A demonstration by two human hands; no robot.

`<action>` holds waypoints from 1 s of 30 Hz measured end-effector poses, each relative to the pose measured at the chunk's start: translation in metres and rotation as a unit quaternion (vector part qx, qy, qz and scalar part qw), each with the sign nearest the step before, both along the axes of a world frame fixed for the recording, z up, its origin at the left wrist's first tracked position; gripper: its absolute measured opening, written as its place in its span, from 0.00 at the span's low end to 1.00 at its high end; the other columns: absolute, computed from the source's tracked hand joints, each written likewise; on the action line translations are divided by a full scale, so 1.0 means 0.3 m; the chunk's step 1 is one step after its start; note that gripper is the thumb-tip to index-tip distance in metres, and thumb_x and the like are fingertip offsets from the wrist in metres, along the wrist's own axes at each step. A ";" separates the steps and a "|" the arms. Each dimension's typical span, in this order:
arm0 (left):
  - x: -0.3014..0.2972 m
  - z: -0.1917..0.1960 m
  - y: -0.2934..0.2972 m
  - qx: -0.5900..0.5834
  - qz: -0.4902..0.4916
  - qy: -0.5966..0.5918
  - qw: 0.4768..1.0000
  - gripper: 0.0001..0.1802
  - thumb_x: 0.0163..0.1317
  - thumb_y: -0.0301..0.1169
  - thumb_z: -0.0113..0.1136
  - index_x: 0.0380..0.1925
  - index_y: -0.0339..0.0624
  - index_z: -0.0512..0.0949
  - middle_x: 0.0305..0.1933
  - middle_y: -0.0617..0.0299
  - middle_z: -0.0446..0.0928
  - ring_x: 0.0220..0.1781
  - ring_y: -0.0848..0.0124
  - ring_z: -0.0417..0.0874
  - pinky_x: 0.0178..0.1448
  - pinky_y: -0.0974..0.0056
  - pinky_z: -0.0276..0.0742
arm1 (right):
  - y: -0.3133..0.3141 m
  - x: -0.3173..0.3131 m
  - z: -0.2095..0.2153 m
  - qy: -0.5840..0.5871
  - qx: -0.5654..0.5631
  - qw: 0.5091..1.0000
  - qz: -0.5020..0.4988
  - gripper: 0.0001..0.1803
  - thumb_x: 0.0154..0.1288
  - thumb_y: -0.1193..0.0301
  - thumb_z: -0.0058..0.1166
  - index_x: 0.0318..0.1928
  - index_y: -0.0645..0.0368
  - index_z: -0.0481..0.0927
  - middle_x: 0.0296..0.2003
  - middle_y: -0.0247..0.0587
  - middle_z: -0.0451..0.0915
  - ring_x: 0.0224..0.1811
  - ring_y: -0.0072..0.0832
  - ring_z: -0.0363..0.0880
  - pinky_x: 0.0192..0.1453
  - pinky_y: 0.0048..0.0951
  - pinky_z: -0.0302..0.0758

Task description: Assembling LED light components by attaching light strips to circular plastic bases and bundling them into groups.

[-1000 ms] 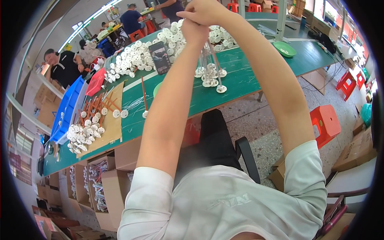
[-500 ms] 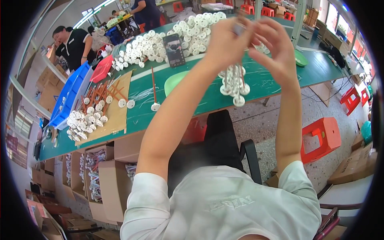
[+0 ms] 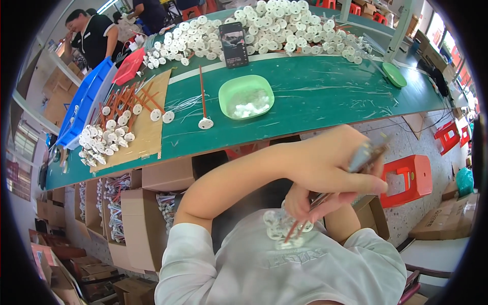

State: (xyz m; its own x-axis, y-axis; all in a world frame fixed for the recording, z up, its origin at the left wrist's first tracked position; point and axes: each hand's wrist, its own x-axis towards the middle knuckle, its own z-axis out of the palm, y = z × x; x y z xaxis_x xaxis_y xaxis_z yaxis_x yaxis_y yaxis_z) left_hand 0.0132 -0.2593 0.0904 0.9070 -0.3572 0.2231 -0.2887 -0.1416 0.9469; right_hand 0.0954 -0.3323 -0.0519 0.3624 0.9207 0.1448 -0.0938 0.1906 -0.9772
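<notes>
Close to my chest I hold a bundle of thin reddish-brown stems with white, disc-shaped holed heads (image 3: 284, 229), tilted with the heads down. My left hand (image 3: 333, 160) is wrapped round the upper stems, where a blurred blue-grey piece (image 3: 360, 156) shows. My right hand (image 3: 298, 202) is below it, fingers closed on the stems nearer the heads and partly covered by the left hand. On the green table (image 3: 330, 89), a single stem with a white head (image 3: 205, 123) lies beside a light green bowl (image 3: 272, 100) of small whitish pieces.
A big heap of white heads (image 3: 274, 30) lies behind an upright phone (image 3: 234, 46). More stems lie on brown cardboard (image 3: 147, 134) beside a blue tray (image 3: 86, 101). Open cartons (image 3: 142, 229) stand below the table, a red stool (image 3: 414, 178) to the right. A person (image 3: 94, 38) is at far left.
Both hands have come down from over the table to my chest, bringing the bundle of stems. The green bowl is now uncovered, and the view has shifted slightly.
</notes>
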 end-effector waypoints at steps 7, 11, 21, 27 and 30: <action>-0.240 -0.398 0.036 -0.093 0.313 -0.020 0.945 0.46 0.46 0.41 0.79 0.63 0.34 0.67 0.50 0.53 0.79 0.49 0.69 0.81 0.51 0.65 0.78 | -0.105 -0.072 -0.008 0.131 0.047 0.981 0.139 0.07 0.66 0.75 0.55 0.31 0.59 0.72 0.22 0.36 0.74 0.25 0.26 0.74 0.32 0.32 0.74; -0.304 -0.563 -0.024 0.000 0.352 0.065 0.934 0.35 0.45 0.38 0.80 0.51 0.33 0.75 0.37 0.53 0.82 0.38 0.64 0.86 0.46 0.65 0.80 | -0.041 -0.164 -0.025 0.132 0.111 0.982 0.074 0.08 0.70 0.78 0.49 0.32 0.57 0.65 0.18 0.37 0.69 0.19 0.27 0.70 0.28 0.34 0.74; -0.343 -0.601 0.058 -0.001 0.333 0.058 0.941 0.17 0.58 0.36 0.70 0.38 0.34 0.79 0.19 0.57 0.76 0.21 0.64 0.80 0.29 0.62 0.75 | 0.097 -0.132 0.016 0.267 0.090 0.941 0.189 0.21 0.79 0.56 0.39 0.30 0.57 0.68 0.13 0.33 0.66 0.12 0.23 0.63 0.24 0.29 0.66; -0.370 -0.638 0.020 -0.189 0.271 0.096 0.939 0.21 0.70 0.34 0.55 0.57 0.34 0.68 0.23 0.62 0.76 0.21 0.71 0.77 0.28 0.65 0.73 | 0.110 -0.090 0.034 0.075 0.088 0.981 0.154 0.16 0.73 0.63 0.51 0.31 0.62 0.74 0.19 0.43 0.77 0.20 0.31 0.76 0.27 0.31 0.73; -0.384 -0.651 0.011 -0.191 0.295 0.066 0.934 0.26 0.74 0.32 0.46 0.68 0.35 0.56 0.26 0.63 0.77 0.24 0.73 0.78 0.30 0.66 0.74 | 0.128 -0.090 0.019 0.014 0.065 0.988 0.136 0.11 0.66 0.70 0.56 0.29 0.65 0.77 0.22 0.45 0.79 0.23 0.32 0.78 0.28 0.30 0.75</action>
State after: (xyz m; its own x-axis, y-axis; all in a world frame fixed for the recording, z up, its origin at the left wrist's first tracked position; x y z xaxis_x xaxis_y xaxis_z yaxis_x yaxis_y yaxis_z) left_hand -0.1019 -0.2559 -0.1049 0.9494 0.2962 0.1040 -0.1441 0.1166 0.9827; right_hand 0.0685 -0.2938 -0.0463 0.1085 0.9591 0.2613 -0.1852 0.2778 -0.9426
